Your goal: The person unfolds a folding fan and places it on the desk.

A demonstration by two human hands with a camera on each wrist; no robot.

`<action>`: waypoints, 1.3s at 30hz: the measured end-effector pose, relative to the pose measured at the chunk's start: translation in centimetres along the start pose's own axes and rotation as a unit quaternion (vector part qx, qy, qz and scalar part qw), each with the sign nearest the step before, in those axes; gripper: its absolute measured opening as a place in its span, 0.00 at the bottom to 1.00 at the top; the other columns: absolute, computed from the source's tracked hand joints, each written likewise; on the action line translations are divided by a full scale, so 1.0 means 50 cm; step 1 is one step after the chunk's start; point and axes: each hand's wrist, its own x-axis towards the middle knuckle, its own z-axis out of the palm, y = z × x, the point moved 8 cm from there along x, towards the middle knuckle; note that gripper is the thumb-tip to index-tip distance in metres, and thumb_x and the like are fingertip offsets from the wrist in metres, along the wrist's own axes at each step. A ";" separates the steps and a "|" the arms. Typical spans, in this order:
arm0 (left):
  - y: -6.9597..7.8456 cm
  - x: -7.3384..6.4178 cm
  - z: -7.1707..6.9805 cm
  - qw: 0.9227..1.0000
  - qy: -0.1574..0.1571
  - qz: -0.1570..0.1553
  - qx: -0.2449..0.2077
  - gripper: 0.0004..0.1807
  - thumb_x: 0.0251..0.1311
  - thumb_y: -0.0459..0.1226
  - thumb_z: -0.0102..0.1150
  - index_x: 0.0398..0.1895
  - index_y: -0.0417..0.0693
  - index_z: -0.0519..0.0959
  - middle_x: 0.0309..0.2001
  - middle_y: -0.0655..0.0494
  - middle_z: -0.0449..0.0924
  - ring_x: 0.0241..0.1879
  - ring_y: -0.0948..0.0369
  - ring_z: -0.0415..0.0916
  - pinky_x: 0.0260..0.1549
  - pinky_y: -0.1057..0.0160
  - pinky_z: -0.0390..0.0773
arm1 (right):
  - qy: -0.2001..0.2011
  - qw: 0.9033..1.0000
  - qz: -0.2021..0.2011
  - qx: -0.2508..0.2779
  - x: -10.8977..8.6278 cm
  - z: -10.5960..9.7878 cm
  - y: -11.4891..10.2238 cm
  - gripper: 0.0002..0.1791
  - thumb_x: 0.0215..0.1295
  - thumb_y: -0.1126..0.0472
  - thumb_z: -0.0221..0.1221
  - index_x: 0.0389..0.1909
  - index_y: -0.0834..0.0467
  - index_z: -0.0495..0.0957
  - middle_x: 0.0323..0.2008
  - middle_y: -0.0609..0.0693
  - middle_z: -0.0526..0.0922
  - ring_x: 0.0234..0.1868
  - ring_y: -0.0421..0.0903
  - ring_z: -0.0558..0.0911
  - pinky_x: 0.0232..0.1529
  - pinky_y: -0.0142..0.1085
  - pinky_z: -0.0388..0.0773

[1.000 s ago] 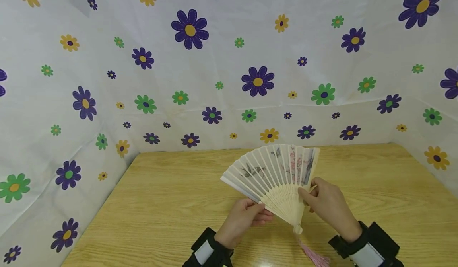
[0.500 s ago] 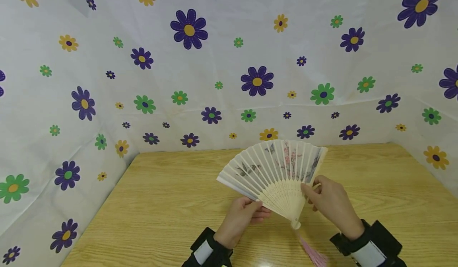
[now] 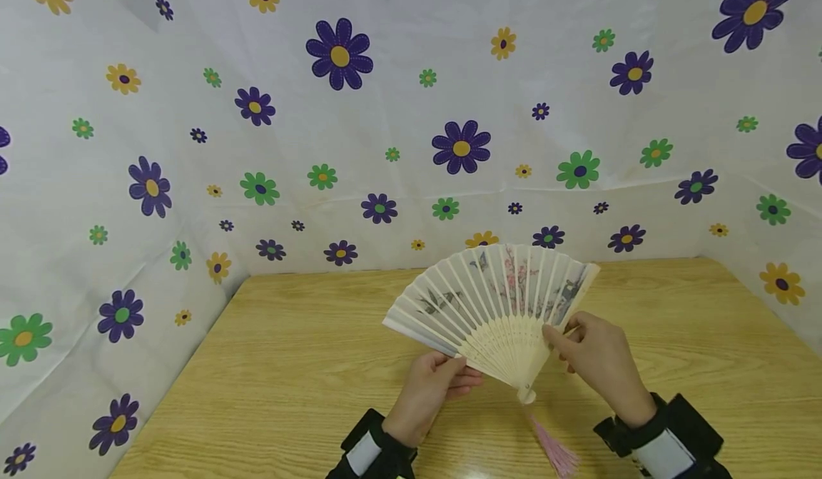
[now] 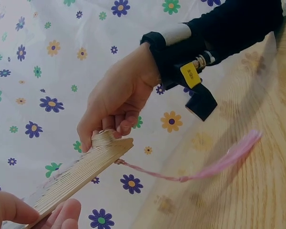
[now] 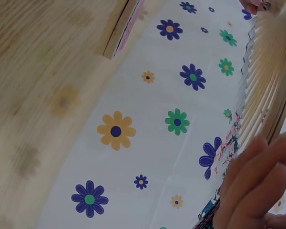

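Note:
An unfolded hand fan (image 3: pixel 497 290) with pale ribs and white cloth, painted with pink blossoms and dark leaves, is held above the table. My left hand (image 3: pixel 429 392) pinches the fan's left outer rib between thumb and fingers. The right outer rib is pinched by my right hand (image 3: pixel 599 359). From the fan's pivot hangs a pink tassel (image 3: pixel 554 447). The left wrist view has the stacked ribs (image 4: pixel 83 171) nearly edge-on, with the right hand (image 4: pixel 119 90) beyond. In the right wrist view, curled fingers (image 5: pixel 250 186) partly cover the fan.
A wood-grain table (image 3: pixel 308 365) extends beneath both hands. White cloth (image 3: pixel 385 108) printed with purple, green and yellow flowers lines the back and sides. Dark bands with white patches wrap both wrists, including the right wristband (image 3: pixel 668 440).
The fan has spread wider, its right edge swinging outward to the right. Its pivot and tassel have shifted slightly left and up. Both hands keep their pinch on the ribs.

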 end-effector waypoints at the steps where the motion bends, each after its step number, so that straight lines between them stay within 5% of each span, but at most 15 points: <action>1: 0.001 0.000 0.000 1.000 0.001 0.001 -0.006 0.12 0.70 0.30 0.47 0.42 0.25 0.76 0.33 0.44 0.88 0.32 0.62 0.85 0.33 0.70 0.85 | 0.002 1.000 0.000 0.004 0.001 -0.001 0.002 0.14 0.61 0.60 0.63 0.26 0.68 0.77 0.13 0.54 0.82 0.12 0.44 0.77 0.10 0.30 0.64; 11: 0.008 -0.001 -0.005 0.998 0.014 0.017 -0.053 0.10 0.69 0.27 0.45 0.40 0.25 0.74 0.31 0.48 0.86 0.31 0.66 0.83 0.29 0.76 0.82 | 0.007 0.999 0.014 0.041 0.008 -0.002 0.013 0.15 0.64 0.59 0.62 0.23 0.66 0.76 0.10 0.48 0.78 0.13 0.48 0.78 0.11 0.31 0.65; 23: 0.011 -0.001 -0.010 0.998 0.021 0.013 -0.049 0.12 0.71 0.29 0.46 0.43 0.23 0.74 0.31 0.49 0.86 0.32 0.65 0.83 0.30 0.75 0.83 | -0.001 0.995 0.044 0.090 0.013 0.003 0.031 0.20 0.67 0.57 0.59 0.19 0.66 0.75 0.08 0.44 0.74 0.11 0.43 0.73 0.11 0.30 0.64; 32: 0.019 0.001 -0.017 0.998 0.031 0.024 -0.053 0.11 0.71 0.28 0.47 0.43 0.23 0.73 0.30 0.50 0.86 0.33 0.64 0.84 0.29 0.77 0.82 | 0.000 0.982 0.081 0.171 0.018 0.005 0.052 0.19 0.68 0.59 0.58 0.20 0.68 0.75 0.12 0.43 0.78 0.13 0.37 0.76 0.15 0.27 0.77; 39: 0.021 0.003 -0.026 0.998 0.044 0.026 -0.042 0.12 0.71 0.29 0.46 0.45 0.23 0.74 0.32 0.46 0.87 0.32 0.65 0.84 0.29 0.76 0.83 | -0.020 0.970 0.107 0.217 0.021 0.014 0.063 0.19 0.70 0.59 0.56 0.28 0.73 0.77 0.13 0.40 0.76 0.13 0.35 0.75 0.15 0.23 0.78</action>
